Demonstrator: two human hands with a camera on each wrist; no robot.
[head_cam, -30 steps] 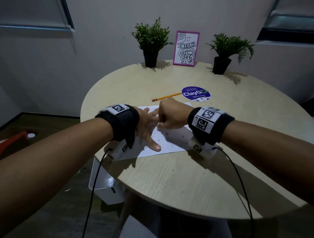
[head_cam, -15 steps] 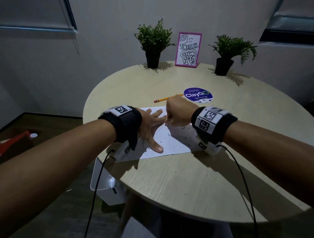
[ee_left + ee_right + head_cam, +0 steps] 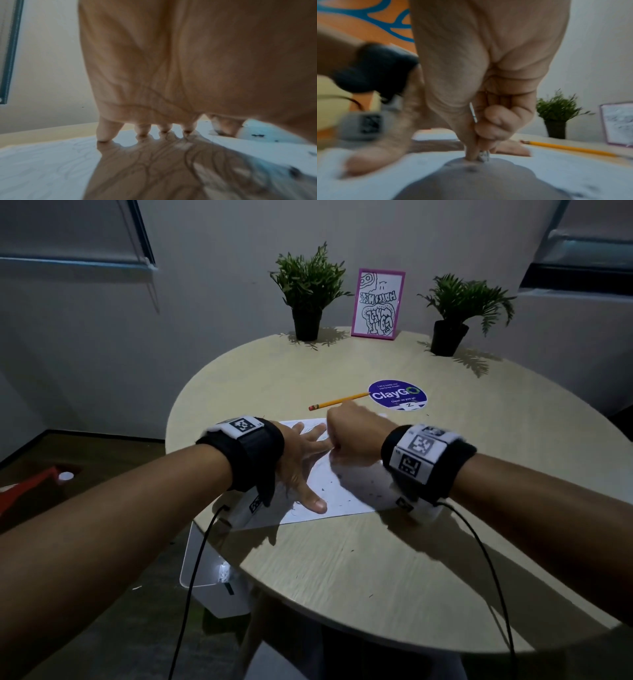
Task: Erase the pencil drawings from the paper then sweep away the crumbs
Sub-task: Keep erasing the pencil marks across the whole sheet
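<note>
- While the paper point(image 3: 346, 491) lies flat on the round surface point(image 3: 376, 577), it is pinned by the left hand point(image 3: 301, 460), its grip wide, fingers spread straight.
- A small eraser point(image 3: 484, 155) is pinched in the right hand point(image 3: 356, 433), grip curled tight, tip pressed onto the sheet.
- Dark crumbs point(image 3: 342, 487) are scattered over the near part of the paper.
- A pencil point(image 3: 339, 400) is seen just beyond the sheet.

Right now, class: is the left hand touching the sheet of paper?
Touching. In the left wrist view the left hand has its fingertips planted on the paper, meeting their shadows. The head view shows it spread flat there.
</note>
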